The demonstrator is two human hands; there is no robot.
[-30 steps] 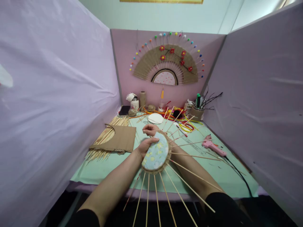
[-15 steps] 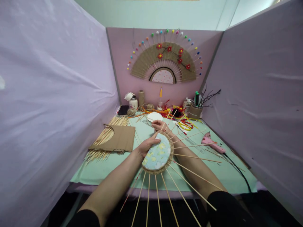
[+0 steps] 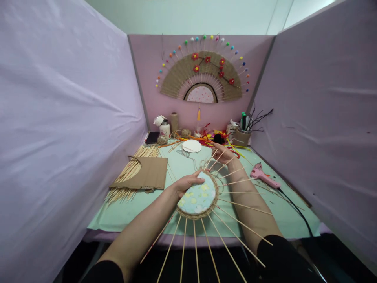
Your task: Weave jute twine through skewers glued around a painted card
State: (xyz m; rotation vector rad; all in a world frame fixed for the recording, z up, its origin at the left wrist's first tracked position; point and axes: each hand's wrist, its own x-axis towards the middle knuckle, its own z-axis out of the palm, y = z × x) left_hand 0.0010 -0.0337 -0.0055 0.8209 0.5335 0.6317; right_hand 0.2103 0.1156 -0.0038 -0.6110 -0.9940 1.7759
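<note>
My left hand (image 3: 190,182) grips the straight edge of a half-round fan base (image 3: 196,200), thumb on its blue-and-yellow flowered cloth. Woven brown twine rims the curved edge, and thin bamboo sticks (image 3: 210,250) fan out from it, several over the table's front edge. Behind the upper sticks is my right hand (image 3: 224,155), its fingers drawn together. Thin loose twine (image 3: 203,164) loops between that hand and the fan's rim; the sticks partly hide the fingertips.
Cut cardboard (image 3: 153,173) lies over a bundle of bamboo sticks (image 3: 118,192) on the left. A pink glue gun (image 3: 265,177) with a black cord rests on the right. Behind are a white disc (image 3: 191,146), jars and pipe cleaners. A finished fan (image 3: 203,74) hangs on the back panel.
My right hand has moved right, away from the fan's upper corner, and loose twine now shows there. It now covers most of the scissors. The fan base has shifted slightly down.
</note>
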